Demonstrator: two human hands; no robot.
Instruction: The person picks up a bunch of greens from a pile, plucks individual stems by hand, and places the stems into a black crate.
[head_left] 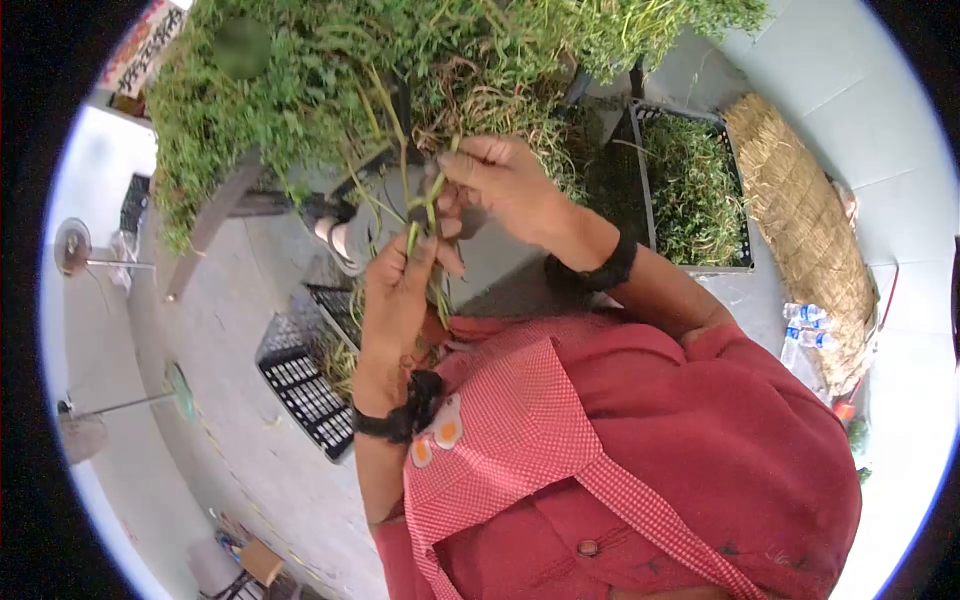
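Thin green plant stems (432, 200) run between my two hands, in front of my chest. My left hand (398, 275) pinches them low, thumb against the fingers. Just above and to the right, my right hand (505, 185) grips the same stems near their upper end with thumb and forefinger. A few longer stalks trail up and to the left, and some hang below my left hand. Right beyond my hands spreads a large heap of leafy green plants (300, 110), with drier, yellowish stalks (480, 95) in its middle.
A black crate (752, 235) of cut greens stands on the right, beside a rolled straw mat (800, 220) and water bottles (805, 325). Another black crate (310, 405) sits lower left near a sandalled foot (340, 245). Fans (180, 390) and a cardboard box (260, 562) are farther left.
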